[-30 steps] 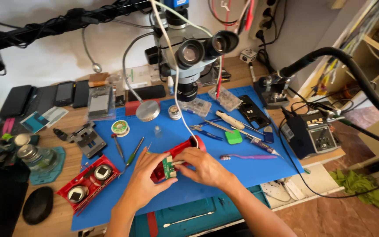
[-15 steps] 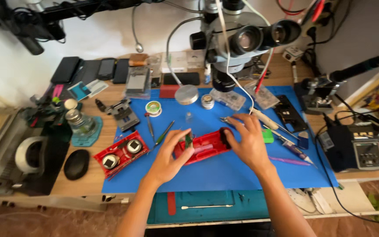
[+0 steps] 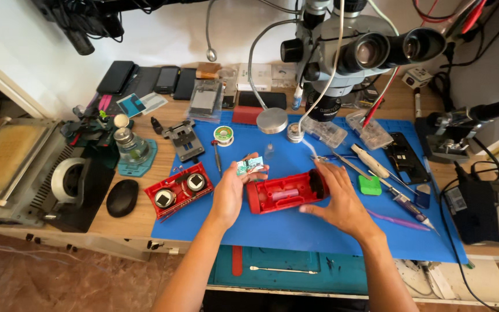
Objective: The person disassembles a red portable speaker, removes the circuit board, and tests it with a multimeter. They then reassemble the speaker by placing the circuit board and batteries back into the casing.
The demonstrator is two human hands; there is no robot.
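Holding a small green circuit board (image 3: 250, 166) pinched in the fingertips of my left hand (image 3: 230, 193), raised just above the blue mat (image 3: 295, 231). My right hand (image 3: 339, 199) is spread flat, fingers released, resting against the right end of the red housing shell (image 3: 284, 193); it steadies the shell, it does not grip it.

State of work, as I judge it: the shell lies open side up on the mat, and the board is out of it and apart from it. The matching red half (image 3: 177, 190) with two round speaker-like parts sits to the left, well apart, so the casing is already split. Rejoining the halves is not done.

Around: tweezers (image 3: 350, 164) and a soldering iron (image 3: 402, 202) lie right of my hand, a solder spool (image 3: 223, 135) farther back, the microscope (image 3: 353, 52) over the surface (image 3: 140, 216).
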